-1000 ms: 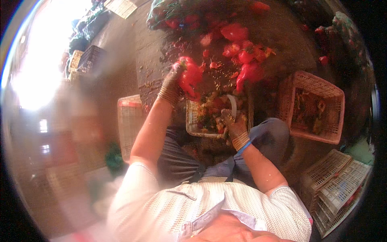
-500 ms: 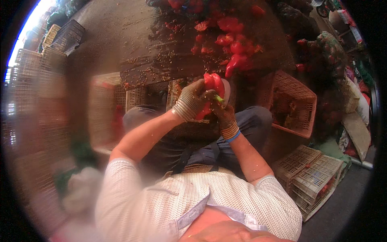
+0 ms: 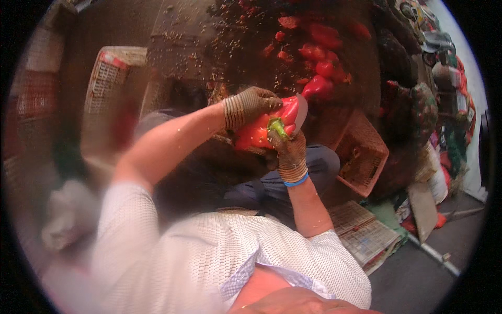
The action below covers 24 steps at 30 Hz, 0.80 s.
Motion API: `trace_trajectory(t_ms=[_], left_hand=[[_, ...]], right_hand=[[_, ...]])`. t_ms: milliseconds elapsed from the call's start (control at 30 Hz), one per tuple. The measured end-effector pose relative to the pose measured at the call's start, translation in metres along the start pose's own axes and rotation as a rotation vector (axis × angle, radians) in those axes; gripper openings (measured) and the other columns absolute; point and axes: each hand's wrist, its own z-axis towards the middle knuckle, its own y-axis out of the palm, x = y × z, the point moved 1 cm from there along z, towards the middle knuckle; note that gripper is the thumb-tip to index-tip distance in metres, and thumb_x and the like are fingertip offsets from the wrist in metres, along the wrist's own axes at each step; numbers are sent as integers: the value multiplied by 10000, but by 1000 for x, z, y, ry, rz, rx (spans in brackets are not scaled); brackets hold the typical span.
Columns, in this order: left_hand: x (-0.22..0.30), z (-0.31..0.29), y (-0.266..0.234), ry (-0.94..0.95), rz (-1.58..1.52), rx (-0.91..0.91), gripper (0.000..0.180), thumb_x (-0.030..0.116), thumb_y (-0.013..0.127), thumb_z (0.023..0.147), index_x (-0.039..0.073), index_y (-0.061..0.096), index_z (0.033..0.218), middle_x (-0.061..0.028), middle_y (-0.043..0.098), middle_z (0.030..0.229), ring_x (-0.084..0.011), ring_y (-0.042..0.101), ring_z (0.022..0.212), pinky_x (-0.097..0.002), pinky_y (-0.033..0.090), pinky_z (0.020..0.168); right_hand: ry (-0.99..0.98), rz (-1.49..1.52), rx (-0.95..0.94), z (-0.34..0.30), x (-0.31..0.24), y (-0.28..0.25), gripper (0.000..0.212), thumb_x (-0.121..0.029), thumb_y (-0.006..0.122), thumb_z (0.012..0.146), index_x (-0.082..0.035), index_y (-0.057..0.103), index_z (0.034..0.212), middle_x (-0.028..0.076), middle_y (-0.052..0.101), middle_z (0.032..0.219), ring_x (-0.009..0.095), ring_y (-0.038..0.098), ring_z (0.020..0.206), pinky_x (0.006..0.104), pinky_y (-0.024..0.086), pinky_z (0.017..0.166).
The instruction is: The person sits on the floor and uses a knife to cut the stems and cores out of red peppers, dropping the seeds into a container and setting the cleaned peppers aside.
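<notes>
A red bell pepper (image 3: 253, 135) is held between my gloved hands over my lap, with its green stem (image 3: 278, 127) turned toward me. My left hand (image 3: 254, 106) is closed over the pepper's upper left side. My right hand (image 3: 290, 152), in a soiled glove with a blue band at the wrist, is closed at the lower right, its thumb beside the stem. From that hand a pale, wide, rounded blade (image 3: 302, 111), seemingly a knife's, rises along the pepper's right side. Its handle is hidden in the glove.
Red peppers (image 3: 319, 86) and scattered pale seeds lie on a dark surface (image 3: 209, 31) ahead. A reddish crate (image 3: 363, 162) stands at right, a pale crate (image 3: 97, 89) at left. Another light crate (image 3: 355, 227) is near my right elbow. Full sacks (image 3: 423, 107) line the far right.
The view has shifted. The pepper has turned, showing its stem more fully, and my left hand has moved onto its upper side. My hands are farther apart.
</notes>
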Motion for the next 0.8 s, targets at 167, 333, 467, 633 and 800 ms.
trace_trajectory(t_ms=[167, 333, 467, 633, 800], left_hand=[[-16, 17, -8, 203, 149, -179, 277, 217, 642, 988, 30, 707, 1182, -55, 721, 1085, -126, 631, 919, -297, 530, 854], [-46, 31, -11, 305, 121, -295, 275, 174, 634, 980, 50, 696, 1217, -74, 708, 1164, -162, 655, 961, -300, 530, 866], [-43, 34, 15, 178, 48, 26, 261, 231, 653, 977, 24, 708, 1126, -123, 725, 1067, -183, 663, 937, -317, 534, 854], [-31, 20, 27, 238, 368, 218, 374, 361, 677, 967, -4, 707, 1045, -144, 729, 957, -193, 657, 892, -349, 534, 826], [-8, -20, 27, 145, 645, -19, 544, 480, 765, 876, -17, 698, 1088, -128, 734, 973, -196, 657, 889, -364, 528, 818]], right_hand=[[106, 85, 21, -6, 4, -3, 464, -116, 760, 864, -11, 557, 1268, 68, 666, 1164, 174, 657, 972, 339, 556, 835], [152, 281, -25, -16, 9, -10, 479, -122, 768, 859, -6, 565, 1278, 73, 671, 1167, 191, 673, 995, 340, 567, 840], [216, 486, -25, -12, 48, -40, 430, -149, 753, 867, 2, 607, 1242, 84, 690, 1131, 202, 691, 975, 342, 581, 837], [219, 539, 74, -16, 103, -47, 438, -234, 706, 903, 11, 616, 1255, 105, 692, 1150, 218, 690, 1006, 351, 594, 848], [114, 459, 47, -33, 67, -33, 502, -283, 711, 915, -6, 581, 1313, 109, 661, 1211, 236, 658, 1070, 372, 564, 916]])
